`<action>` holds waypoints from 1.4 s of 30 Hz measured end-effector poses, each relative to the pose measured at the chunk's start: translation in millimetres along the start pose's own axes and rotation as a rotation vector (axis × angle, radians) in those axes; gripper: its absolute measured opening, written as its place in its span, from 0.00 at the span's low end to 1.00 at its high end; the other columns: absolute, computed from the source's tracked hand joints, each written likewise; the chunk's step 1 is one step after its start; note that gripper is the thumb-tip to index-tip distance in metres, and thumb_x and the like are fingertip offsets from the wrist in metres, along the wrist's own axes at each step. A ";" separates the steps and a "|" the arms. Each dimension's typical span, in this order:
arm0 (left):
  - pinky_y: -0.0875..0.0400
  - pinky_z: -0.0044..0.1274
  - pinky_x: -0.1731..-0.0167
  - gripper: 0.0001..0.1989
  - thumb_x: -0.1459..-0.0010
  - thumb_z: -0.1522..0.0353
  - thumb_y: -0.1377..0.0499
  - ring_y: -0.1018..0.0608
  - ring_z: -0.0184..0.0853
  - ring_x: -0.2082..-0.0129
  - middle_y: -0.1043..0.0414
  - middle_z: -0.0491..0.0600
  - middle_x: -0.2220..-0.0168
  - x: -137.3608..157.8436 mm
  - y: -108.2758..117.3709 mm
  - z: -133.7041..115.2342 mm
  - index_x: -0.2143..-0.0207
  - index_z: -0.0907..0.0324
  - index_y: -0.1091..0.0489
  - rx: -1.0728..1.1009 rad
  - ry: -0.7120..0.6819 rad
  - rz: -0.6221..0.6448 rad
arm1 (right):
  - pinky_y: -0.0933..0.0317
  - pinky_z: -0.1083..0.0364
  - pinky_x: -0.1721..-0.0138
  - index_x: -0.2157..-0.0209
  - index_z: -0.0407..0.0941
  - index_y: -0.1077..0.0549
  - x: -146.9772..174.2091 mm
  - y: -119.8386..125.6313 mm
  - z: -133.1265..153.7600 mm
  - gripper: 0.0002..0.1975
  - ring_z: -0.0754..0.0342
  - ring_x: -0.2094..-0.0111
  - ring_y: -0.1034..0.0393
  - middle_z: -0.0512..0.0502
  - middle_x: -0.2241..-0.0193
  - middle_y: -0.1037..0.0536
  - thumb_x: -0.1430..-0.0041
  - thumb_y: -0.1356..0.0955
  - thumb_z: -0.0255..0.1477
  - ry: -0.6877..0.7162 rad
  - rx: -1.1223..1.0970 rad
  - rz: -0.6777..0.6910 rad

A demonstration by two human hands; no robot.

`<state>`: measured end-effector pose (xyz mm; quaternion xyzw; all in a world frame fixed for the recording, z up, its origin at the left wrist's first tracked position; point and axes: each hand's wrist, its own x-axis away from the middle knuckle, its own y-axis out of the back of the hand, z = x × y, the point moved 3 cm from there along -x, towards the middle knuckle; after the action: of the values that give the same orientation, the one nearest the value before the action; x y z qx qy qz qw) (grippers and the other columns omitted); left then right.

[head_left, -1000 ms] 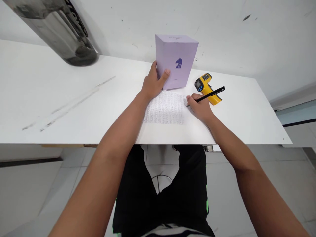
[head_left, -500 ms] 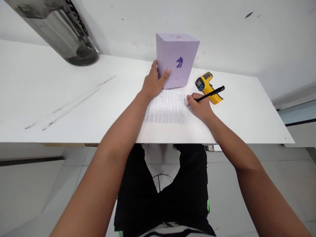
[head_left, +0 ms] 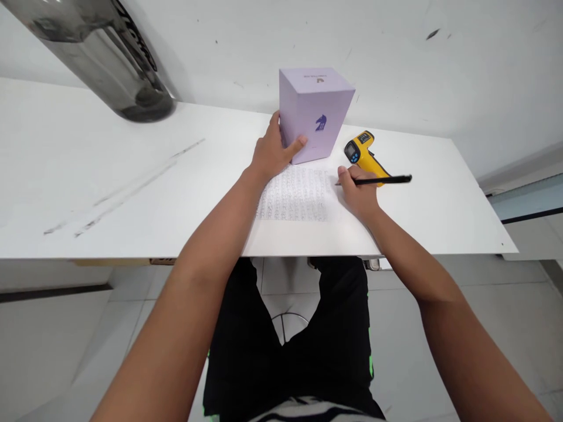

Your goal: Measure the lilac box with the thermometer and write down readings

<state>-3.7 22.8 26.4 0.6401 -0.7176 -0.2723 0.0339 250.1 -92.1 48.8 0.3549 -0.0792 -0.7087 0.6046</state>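
My left hand (head_left: 273, 149) grips the lower left side of a lilac box (head_left: 314, 114), its thumb on the front face and its fingers round the side. The box stands on the table and bears a dark purple horse-head print. Below it lies a white sheet of paper (head_left: 294, 196) covered in rows of dark handwriting. In my right hand (head_left: 359, 190) is a black pen (head_left: 387, 179), pinched between thumb and fingers. Its tip points left, near the right edge of the writing; I cannot tell whether it touches the paper.
Just behind my right hand lies a yellow and black infrared thermometer (head_left: 366, 155). A large grey see-through bottle (head_left: 127, 70) stands at the back left by the white wall (head_left: 396, 64). The white table (head_left: 132, 170) has dark streaks on its left part.
The pen has swung from slanting upward to nearly level in my right hand. The box's top tilts slightly nearer, showing more of its upper face. The view has shifted a little.
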 end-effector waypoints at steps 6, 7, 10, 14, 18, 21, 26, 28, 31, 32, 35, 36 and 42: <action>0.30 0.49 0.24 0.59 0.43 0.37 0.29 0.24 0.62 0.25 0.26 0.59 0.25 5.9 2.3 -20.8 0.19 0.47 0.45 -0.115 0.052 0.012 | 0.28 0.47 0.56 0.58 0.48 0.22 -5.1 -8.0 -8.3 0.12 0.49 0.62 0.28 0.46 0.63 0.22 0.28 0.30 0.42 0.165 0.233 -0.080; 0.29 0.49 0.25 0.58 0.43 0.37 0.29 0.23 0.62 0.26 0.26 0.60 0.25 6.8 2.6 -23.1 0.19 0.48 0.44 -0.120 0.062 0.012 | 0.28 0.47 0.55 0.53 0.48 0.21 -5.4 -10.4 -10.0 0.11 0.47 0.60 0.26 0.43 0.59 0.21 0.28 0.32 0.38 0.184 0.271 -0.050; 0.26 0.50 0.27 0.56 0.44 0.37 0.29 0.22 0.63 0.27 0.26 0.60 0.26 8.6 3.3 -27.4 0.21 0.48 0.42 -0.122 0.071 0.000 | 0.27 0.44 0.53 0.40 0.47 0.21 -7.7 -11.2 -13.5 0.21 0.43 0.53 0.23 0.37 0.48 0.20 0.30 0.36 0.27 0.196 0.354 0.066; 0.24 0.51 0.29 0.53 0.44 0.38 0.29 0.21 0.62 0.28 0.24 0.60 0.27 8.0 3.7 -26.8 0.22 0.46 0.40 -0.102 0.044 -0.021 | 0.28 0.37 0.40 0.33 0.52 0.23 -18.5 11.7 -14.4 0.27 0.36 0.39 0.26 0.34 0.39 0.23 0.29 0.36 0.27 0.133 0.506 0.047; 0.23 0.51 0.30 0.53 0.44 0.38 0.29 0.20 0.61 0.29 0.23 0.61 0.28 6.5 4.0 -22.7 0.23 0.45 0.40 -0.092 0.041 -0.026 | 0.44 0.23 0.27 0.25 0.47 0.34 -26.7 36.1 -24.5 0.37 0.23 0.22 0.44 0.26 0.25 0.33 0.30 0.31 0.44 -0.160 0.758 -0.055; 0.21 0.51 0.33 0.53 0.44 0.38 0.29 0.19 0.62 0.30 0.23 0.62 0.29 7.2 4.8 -22.2 0.23 0.45 0.39 -0.099 0.063 -0.030 | 0.58 0.16 0.24 0.27 0.43 0.33 -27.6 35.4 -30.8 0.42 0.18 0.17 0.58 0.22 0.22 0.38 0.32 0.30 0.53 -0.298 0.827 0.002; 0.22 0.50 0.31 0.55 0.44 0.40 0.29 0.21 0.62 0.29 0.25 0.62 0.27 10.9 7.1 -28.0 0.22 0.48 0.41 -0.138 0.117 -0.022 | 0.54 0.22 0.23 0.37 0.41 0.26 -35.6 33.5 -29.4 0.28 0.26 0.26 0.35 0.23 0.36 0.20 0.30 0.30 0.45 -0.404 0.699 0.034; 0.23 0.49 0.31 0.55 0.43 0.42 0.29 0.21 0.60 0.28 0.26 0.63 0.26 12.2 7.7 -29.9 0.20 0.49 0.43 -0.143 0.137 -0.010 | 0.41 0.26 0.28 0.38 0.43 0.25 -40.6 39.5 -27.8 0.26 0.30 0.37 0.24 0.28 0.44 0.15 0.30 0.29 0.43 -0.448 0.606 0.006; 0.21 0.46 0.34 0.56 0.42 0.43 0.29 0.20 0.57 0.30 0.25 0.62 0.26 12.4 7.9 -30.7 0.19 0.48 0.46 -0.123 0.146 -0.015 | 0.29 0.33 0.37 0.34 0.47 0.26 -47.3 48.7 -18.4 0.26 0.33 0.41 0.22 0.32 0.43 0.16 0.28 0.31 0.43 -0.342 0.435 -0.173; 0.20 0.45 0.36 0.57 0.42 0.43 0.28 0.19 0.57 0.31 0.23 0.62 0.28 12.0 7.8 -30.5 0.19 0.47 0.47 -0.120 0.150 -0.030 | 0.28 0.35 0.38 0.32 0.47 0.28 -47.9 49.4 -12.7 0.28 0.34 0.39 0.22 0.31 0.40 0.19 0.27 0.32 0.45 -0.265 0.382 -0.259; 0.18 0.44 0.41 0.56 0.41 0.42 0.29 0.15 0.56 0.38 0.17 0.60 0.37 9.9 7.5 -29.5 0.19 0.46 0.48 -0.116 0.177 -0.098 | 0.26 0.37 0.40 0.29 0.48 0.33 -40.8 37.9 6.4 0.31 0.35 0.35 0.25 0.29 0.36 0.25 0.23 0.35 0.49 -0.070 0.201 -0.437; 0.18 0.43 0.42 0.54 0.40 0.41 0.30 0.14 0.56 0.40 0.15 0.59 0.39 9.3 7.2 -29.4 0.20 0.46 0.47 -0.113 0.188 -0.117 | 0.24 0.39 0.43 0.30 0.48 0.33 -36.4 29.9 11.7 0.31 0.37 0.38 0.24 0.29 0.38 0.25 0.24 0.34 0.51 -0.045 0.101 -0.438; 0.18 0.41 0.41 0.48 0.40 0.38 0.32 0.14 0.54 0.41 0.17 0.59 0.37 8.5 4.1 -31.5 0.26 0.50 0.37 -0.133 0.195 -0.137 | 0.27 0.50 0.63 0.51 0.54 0.31 -12.2 -19.0 34.6 0.31 0.54 0.68 0.30 0.54 0.65 0.27 0.45 0.18 0.53 -0.101 -0.547 0.078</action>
<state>3.7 4.1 52.4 0.7073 -0.6461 -0.2574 0.1270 214.4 -87.0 68.9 0.1396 0.0713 -0.6969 0.6998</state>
